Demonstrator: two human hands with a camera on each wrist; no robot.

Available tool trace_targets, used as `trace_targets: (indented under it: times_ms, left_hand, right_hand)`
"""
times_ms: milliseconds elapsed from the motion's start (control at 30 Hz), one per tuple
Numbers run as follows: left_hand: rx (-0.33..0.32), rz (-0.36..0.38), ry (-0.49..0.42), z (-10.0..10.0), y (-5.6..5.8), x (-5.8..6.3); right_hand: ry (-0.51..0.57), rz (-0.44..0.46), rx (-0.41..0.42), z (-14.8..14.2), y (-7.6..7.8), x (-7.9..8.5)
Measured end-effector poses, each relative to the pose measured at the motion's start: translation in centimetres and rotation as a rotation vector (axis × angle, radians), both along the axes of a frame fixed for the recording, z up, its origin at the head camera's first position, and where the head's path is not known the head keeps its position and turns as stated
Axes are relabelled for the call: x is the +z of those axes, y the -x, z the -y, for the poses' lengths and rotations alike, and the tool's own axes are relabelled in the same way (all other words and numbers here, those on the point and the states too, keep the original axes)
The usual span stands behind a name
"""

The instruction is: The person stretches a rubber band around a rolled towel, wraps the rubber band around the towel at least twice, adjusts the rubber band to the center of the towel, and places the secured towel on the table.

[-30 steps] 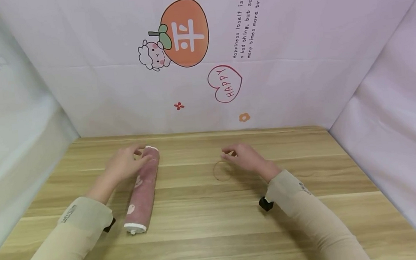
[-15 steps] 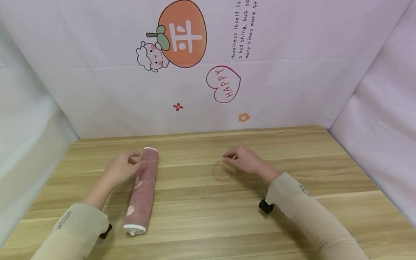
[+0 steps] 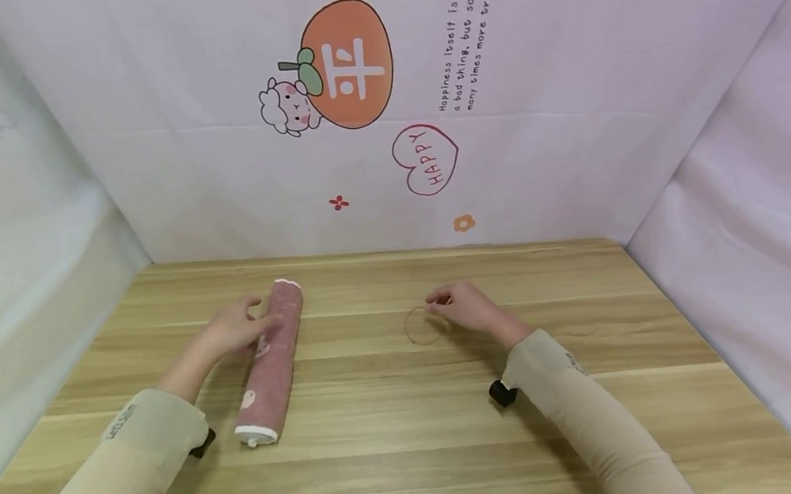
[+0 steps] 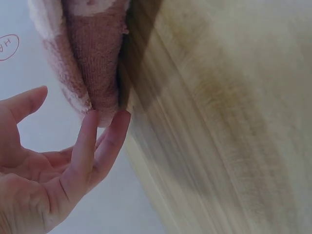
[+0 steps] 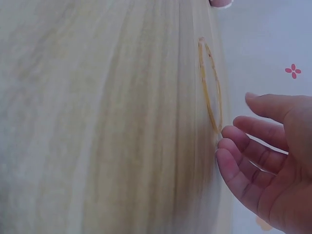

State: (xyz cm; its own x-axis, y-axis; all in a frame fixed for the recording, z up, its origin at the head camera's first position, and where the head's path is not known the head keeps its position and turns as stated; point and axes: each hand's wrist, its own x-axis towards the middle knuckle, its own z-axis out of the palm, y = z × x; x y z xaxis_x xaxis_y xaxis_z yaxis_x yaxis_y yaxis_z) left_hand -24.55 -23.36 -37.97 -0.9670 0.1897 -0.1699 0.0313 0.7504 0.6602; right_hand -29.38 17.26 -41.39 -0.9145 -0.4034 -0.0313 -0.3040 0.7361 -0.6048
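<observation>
A pink rolled towel (image 3: 276,379) with white edges and pale motifs lies lengthwise on the left of the table. My left hand (image 3: 231,330) is at its left side, near the far end. In the left wrist view the fingers (image 4: 83,151) are loosely bent, their tips right at the towel, and the thumb stands apart. Toward the right, a thin yellowish rubber band (image 5: 205,83) lies in a ring on the wood. The fingertips of my right hand (image 3: 467,306) are at the ring's right edge. In the right wrist view its thumb is spread away from the relaxed fingers.
The wood-grain table (image 3: 387,475) is walled by white cloth (image 3: 537,172) at the back and both sides. Printed cartoons and lettering cover the back cloth. A small black wrist camera (image 3: 502,393) sits under the right sleeve.
My left hand has slid a little nearer and to the left along the towel. My right hand has come slightly down to the rubber band. Towel and band stay in place.
</observation>
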Motion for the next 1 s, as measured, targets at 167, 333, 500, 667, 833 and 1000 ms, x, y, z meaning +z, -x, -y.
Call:
trace_targets:
  times_ms: [167, 333, 500, 667, 833, 1000]
  left_hand:
    - [-0.020, 0.013, 0.026, -0.1, -0.1, -0.3]
    - [-0.038, 0.057, 0.023, -0.5, -0.1, -0.4]
    - [-0.046, 0.104, -0.010, -1.0, -0.3, -0.2]
    - [-0.057, 0.119, -0.019, -1.2, -0.3, -0.3]
    - [-0.066, 0.141, -0.038, -1.4, 0.0, -0.7]
    - [-0.068, 0.152, -0.027, -1.5, 0.1, -0.6]
  right_hand:
    - [0.000, 0.026, -0.020, 0.1, 0.2, 0.1]
    - [0.020, 0.059, -0.063, 0.1, 0.2, 0.2]
    - [0.032, 0.080, -0.083, 0.1, 0.1, 0.3]
    - [0.010, 0.095, -0.096, 0.4, 0.4, 0.2]
    - [-0.034, 0.100, -0.095, 0.6, 0.7, 0.2]
    - [-0.071, 0.114, -0.111, 0.8, 0.8, 0.1]
